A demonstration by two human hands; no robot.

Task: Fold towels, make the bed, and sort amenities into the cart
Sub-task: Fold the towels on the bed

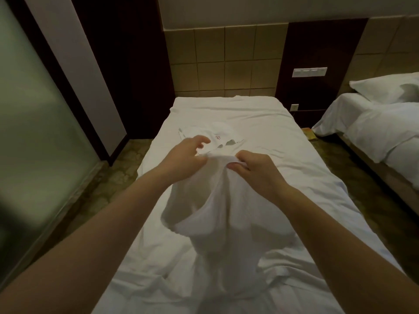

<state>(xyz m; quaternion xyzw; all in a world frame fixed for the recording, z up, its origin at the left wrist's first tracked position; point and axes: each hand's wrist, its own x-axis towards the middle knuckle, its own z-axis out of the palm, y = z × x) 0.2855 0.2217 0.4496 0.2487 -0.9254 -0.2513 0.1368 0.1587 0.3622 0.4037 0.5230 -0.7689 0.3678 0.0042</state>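
Towel (pixel 217 211) edge — right hand (pixel 256 168), perhaps left hand (pixel 183 159); bed (pixel 249 114) beyond

fwiw the right hand (pixel 256 168) has its fingertips buried in the bunched top of the towel (pixel 217 211), the left hand (pixel 186 155) is too blurry to tell if it's pinching anything, the red mark (pixel 218 138) on the small cloth (pixel 224 130) behind is unreadable, and the second bed (pixel 381 125) gets chopped by the right edge.

Wall switch panel (pixel 309 72), frosted glass partition (pixel 34 114)
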